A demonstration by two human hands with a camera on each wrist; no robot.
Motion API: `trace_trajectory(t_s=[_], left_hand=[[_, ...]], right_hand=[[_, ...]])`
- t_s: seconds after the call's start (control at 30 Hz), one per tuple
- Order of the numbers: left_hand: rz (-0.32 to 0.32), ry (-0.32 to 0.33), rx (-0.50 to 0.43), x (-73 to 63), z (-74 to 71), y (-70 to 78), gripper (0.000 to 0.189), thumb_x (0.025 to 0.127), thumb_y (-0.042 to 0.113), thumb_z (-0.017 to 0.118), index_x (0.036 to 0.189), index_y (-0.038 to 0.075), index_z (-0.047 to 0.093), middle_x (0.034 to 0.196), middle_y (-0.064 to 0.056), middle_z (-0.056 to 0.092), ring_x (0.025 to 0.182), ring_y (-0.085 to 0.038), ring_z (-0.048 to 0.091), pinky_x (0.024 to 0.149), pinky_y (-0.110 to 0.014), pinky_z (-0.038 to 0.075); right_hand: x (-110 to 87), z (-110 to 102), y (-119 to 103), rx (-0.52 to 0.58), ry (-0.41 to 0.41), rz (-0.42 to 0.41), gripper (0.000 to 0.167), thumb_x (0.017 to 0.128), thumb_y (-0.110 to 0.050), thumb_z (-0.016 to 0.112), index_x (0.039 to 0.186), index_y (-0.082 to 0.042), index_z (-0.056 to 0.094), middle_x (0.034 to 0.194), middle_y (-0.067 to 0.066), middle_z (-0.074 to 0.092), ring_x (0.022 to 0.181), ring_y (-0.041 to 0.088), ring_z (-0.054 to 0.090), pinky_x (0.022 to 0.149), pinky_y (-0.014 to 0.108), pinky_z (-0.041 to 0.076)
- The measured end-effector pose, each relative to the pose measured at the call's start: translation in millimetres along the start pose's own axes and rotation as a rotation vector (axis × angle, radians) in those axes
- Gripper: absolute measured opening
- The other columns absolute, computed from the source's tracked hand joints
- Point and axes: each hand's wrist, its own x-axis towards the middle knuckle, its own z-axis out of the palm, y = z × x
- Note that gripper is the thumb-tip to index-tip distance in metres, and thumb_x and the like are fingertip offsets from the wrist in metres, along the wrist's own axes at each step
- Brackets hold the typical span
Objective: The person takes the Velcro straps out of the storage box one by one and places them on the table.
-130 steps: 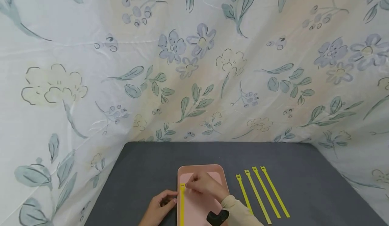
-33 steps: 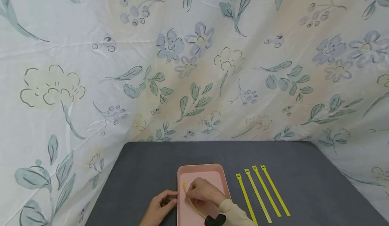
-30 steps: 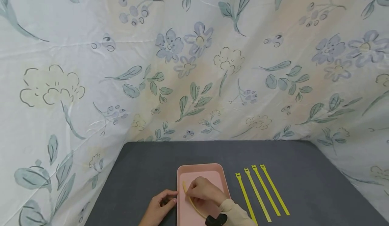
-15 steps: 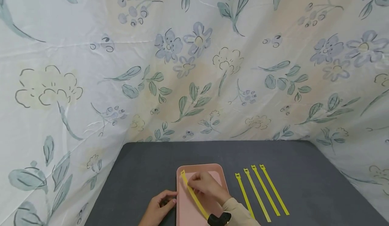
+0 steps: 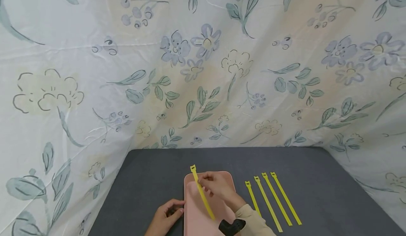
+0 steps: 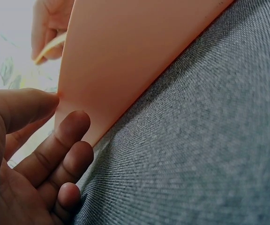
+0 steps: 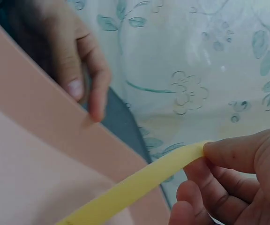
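Note:
A yellow strap-style cable tie (image 5: 203,195) with a slotted head is pinched between thumb and fingers of my right hand (image 5: 219,187). It slants above the pink tray (image 5: 196,225), its head reaching past the far rim. In the right wrist view the held cable tie (image 7: 135,190) bends slightly at the thumb. My left hand (image 5: 166,215) rests at the tray's left side, fingertips touching its outer wall. Close up, the left hand (image 6: 36,154) has loosely bent fingers against the wall, holding nothing.
Several more yellow cable ties (image 5: 268,203) lie side by side on the dark grey table (image 5: 152,179), right of the tray. A floral cloth (image 5: 203,70) hangs behind and around the table. A black device (image 5: 231,226) is strapped on the right wrist.
My right hand has gripped the cable tie that lay along the tray's left side and lifted it up and away, toward the far rim. The left hand stays put.

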Motion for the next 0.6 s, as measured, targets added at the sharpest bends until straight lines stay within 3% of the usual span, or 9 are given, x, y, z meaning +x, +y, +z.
trace_trajectory(t_s=[0.33,0.6], left_hand=[[0.039,0.006,0.009,-0.8,1.3,3.6,0.032,0.097,0.018,0.068,0.122,-0.002,0.068,0.106,-0.018,0.073,0.084,0.000,0.065,0.073,-0.021,0.051],[0.058,-0.002,-0.001,-1.4,1.5,4.9,0.032,0.097,0.017,0.067,0.122,-0.004,0.067,0.107,-0.020,0.072,0.085,0.000,0.065,0.075,-0.021,0.052]], right_hand=[[-2.2,-22.6,-15.0,0.079,0.040,-0.043,0.025,0.100,-0.027,0.065,0.109,-0.005,0.071,0.092,0.011,0.067,0.080,0.021,0.060,0.061,0.029,0.051],[-2.6,-41.2,-25.2,0.122,0.116,-0.039,0.025,0.099,-0.026,0.066,0.109,-0.004,0.070,0.086,0.005,0.067,0.077,0.019,0.062,0.061,0.029,0.051]])
